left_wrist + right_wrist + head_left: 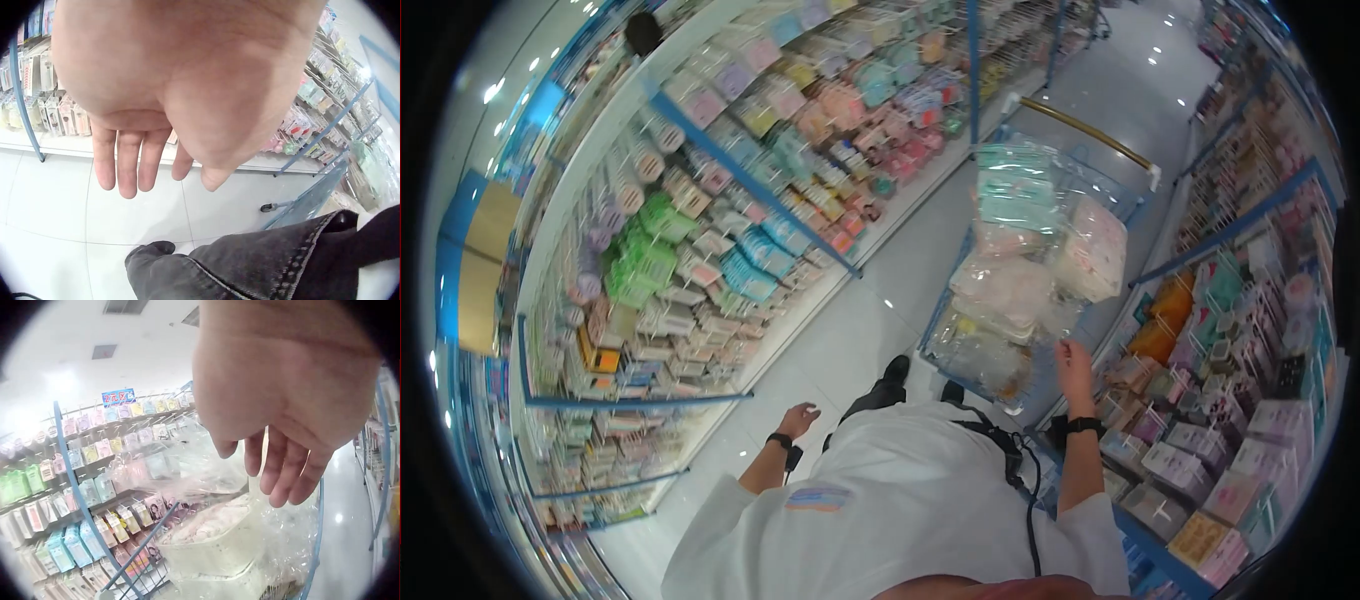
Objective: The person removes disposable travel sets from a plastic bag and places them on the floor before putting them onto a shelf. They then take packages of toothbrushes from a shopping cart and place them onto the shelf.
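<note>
My left hand (799,419) hangs beside my body over the tiled floor, its fingers relaxed and nothing in them. The left wrist view shows the palm (175,81) with the fingers pointing down. The right hand (1075,368) is at the near corner of a blue wire-sided cart (935,335), fingers loosely bent and holding nothing. Clear plastic bags (1000,290) of goods fill the cart, with teal packs (1015,190) and a white-pink bundle (1092,248) at its far end. In the right wrist view, a clear bag (187,465) lies behind the right fingers.
A long rack of hanging packaged goods (750,250) lines the left of the aisle. On the right, another shelf (1200,440) holds boxes and packets. The cart has a gold handle bar (1085,130) at its far end. Grey floor tiles (880,310) run between.
</note>
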Available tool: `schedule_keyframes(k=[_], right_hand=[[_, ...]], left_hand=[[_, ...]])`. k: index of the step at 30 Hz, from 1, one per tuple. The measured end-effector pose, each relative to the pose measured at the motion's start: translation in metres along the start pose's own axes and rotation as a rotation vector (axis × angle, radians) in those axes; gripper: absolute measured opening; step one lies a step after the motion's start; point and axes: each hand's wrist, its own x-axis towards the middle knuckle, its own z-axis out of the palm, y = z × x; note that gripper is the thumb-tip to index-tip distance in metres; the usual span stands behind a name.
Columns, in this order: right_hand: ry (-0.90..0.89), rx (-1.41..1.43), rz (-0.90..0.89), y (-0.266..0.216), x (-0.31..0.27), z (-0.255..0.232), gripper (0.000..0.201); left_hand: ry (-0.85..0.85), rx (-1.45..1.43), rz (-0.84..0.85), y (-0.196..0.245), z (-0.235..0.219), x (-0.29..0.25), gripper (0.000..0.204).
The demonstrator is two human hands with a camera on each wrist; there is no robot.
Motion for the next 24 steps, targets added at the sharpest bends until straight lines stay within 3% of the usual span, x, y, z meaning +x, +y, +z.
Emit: schedule_keyframes(k=[3, 5, 9, 11, 13, 15, 17, 20, 21, 23, 24], right_hand=[[0.029, -0.043, 0.084, 0.050, -0.002, 0.015, 0.030], [-0.031, -0.104, 0.435, 0.070, -0.001, 0.026, 0.040], [0.035, -0.085, 0.518, 0.113, -0.007, 0.061, 0.058], [0.148, -0.135, 0.423, 0.148, -0.009, 0.096, 0.077], [0.154, -0.058, 0.475, 0.171, -0.011, 0.131, 0.077], [0.157, 0.017, 0.529, 0.163, -0.006, 0.141, 0.076], [0.347, 0.385, 0.657, 0.126, 0.000, 0.130, 0.059], [0.362, 0.160, 0.647, 0.151, 0.000, 0.146, 0.044], [0.429, 0.011, 0.657, 0.148, 0.001, 0.150, 0.039], [0.397, 0.017, 0.701, 0.142, 0.004, 0.146, 0.038], [0.362, 0.021, 0.743, 0.135, 0.006, 0.141, 0.037]], left_hand=[[-0.045, 0.061, 0.024, 0.012, -0.009, 0.000, 0.056], [-0.048, 0.122, 0.059, 0.018, -0.013, 0.009, 0.054], [-0.051, 0.261, 0.194, 0.063, -0.028, 0.047, 0.054], [-0.094, 0.239, 0.243, 0.102, -0.031, 0.068, 0.055], [-0.113, 0.256, 0.323, 0.145, -0.028, 0.101, 0.054], [-0.170, 0.214, 0.404, 0.188, -0.014, 0.132, 0.058], [-0.153, 0.167, 0.387, 0.226, 0.011, 0.166, 0.073], [-0.026, 0.186, 0.378, 0.254, 0.059, 0.228, 0.091], [-0.032, 0.188, 0.383, 0.258, 0.080, 0.250, 0.091], [-0.062, -0.125, 0.279, 0.271, 0.109, 0.278, 0.097], [-0.175, -0.168, 0.237, 0.277, 0.117, 0.278, 0.098]])
